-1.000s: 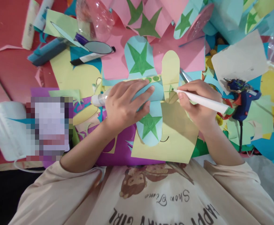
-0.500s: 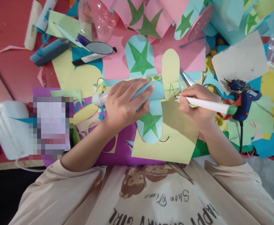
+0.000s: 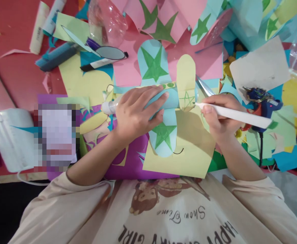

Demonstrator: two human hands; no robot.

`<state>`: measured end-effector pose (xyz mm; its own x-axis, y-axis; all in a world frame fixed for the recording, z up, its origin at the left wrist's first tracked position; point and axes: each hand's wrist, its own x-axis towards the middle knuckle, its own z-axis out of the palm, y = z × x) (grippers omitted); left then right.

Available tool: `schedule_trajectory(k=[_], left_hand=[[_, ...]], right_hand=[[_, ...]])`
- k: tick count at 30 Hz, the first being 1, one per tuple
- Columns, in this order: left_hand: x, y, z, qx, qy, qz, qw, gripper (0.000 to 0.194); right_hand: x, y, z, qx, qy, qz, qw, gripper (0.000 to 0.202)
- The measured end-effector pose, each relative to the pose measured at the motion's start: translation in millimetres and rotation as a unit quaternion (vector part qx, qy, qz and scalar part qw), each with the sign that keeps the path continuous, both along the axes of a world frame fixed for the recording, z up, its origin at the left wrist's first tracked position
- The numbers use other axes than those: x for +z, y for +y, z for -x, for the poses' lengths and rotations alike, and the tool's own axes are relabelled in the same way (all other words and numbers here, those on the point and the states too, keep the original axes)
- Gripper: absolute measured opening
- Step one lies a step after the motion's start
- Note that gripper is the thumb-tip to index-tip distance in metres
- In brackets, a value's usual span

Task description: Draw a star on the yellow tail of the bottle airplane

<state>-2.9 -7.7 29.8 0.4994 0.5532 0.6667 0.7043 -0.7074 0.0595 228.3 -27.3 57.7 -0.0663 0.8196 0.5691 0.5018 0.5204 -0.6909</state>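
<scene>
1. My left hand (image 3: 139, 110), one of two in view: bent over one blue-wrapped bottle (image 3: 172, 96), holding it, fingers spread. Pale bottle neck (image 3: 109, 107) pokes out at the wrap's far left, past my knuckles.
2. My right hand (image 3: 222, 113): pinching one white marker (image 3: 240, 114) between thumb and fingers, tip pointing left. Whether the tip touches paper, I can't tell.
3. Between my hands: one yellow rounded strip (image 3: 185, 73) lying over the wrap, bearing one green star outline (image 3: 188, 99), unfilled. Marker tip sits at its right edge.
4. Blue rounded flaps, two: upper flap (image 3: 153, 64) just beyond my left fingers, lower flap (image 3: 163, 134) just nearer to me. One filled green star on each.
5. Dotted yellow band (image 3: 169, 85), one, along my left fingertips; two green dots clearly visible.
6. Right of my right hand: one blue glue gun (image 3: 265, 113).
7. Below both hands: one yellow sheet (image 3: 181, 162), one short black curve on it.
8. Beyond my left hand, further left: one black-capped marker (image 3: 95, 64).
</scene>
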Motion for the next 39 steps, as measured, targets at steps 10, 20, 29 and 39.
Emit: schedule_trajectory(k=[10,20,29,39], left_hand=[[-1.6,0,-1,0.002,-0.006,-0.006,1.0,0.027],[2.1,-2,-2,-0.001,-0.012,0.011,1.0,0.029],[-5.2,-3,3,-0.026,-0.054,0.103,0.993,0.034],[-0.1,-2,0,0.0,-0.008,0.044,0.999,0.033]], right_hand=[[-3.1,3,11,0.043,-0.081,0.016,0.996,0.008],[-2.8,3,9,0.026,-0.108,0.005,0.994,0.005],[-6.9,5,6,0.023,-0.092,-0.032,0.995,0.007],[-10.1,5,3,0.026,-0.088,-0.042,0.995,0.014]])
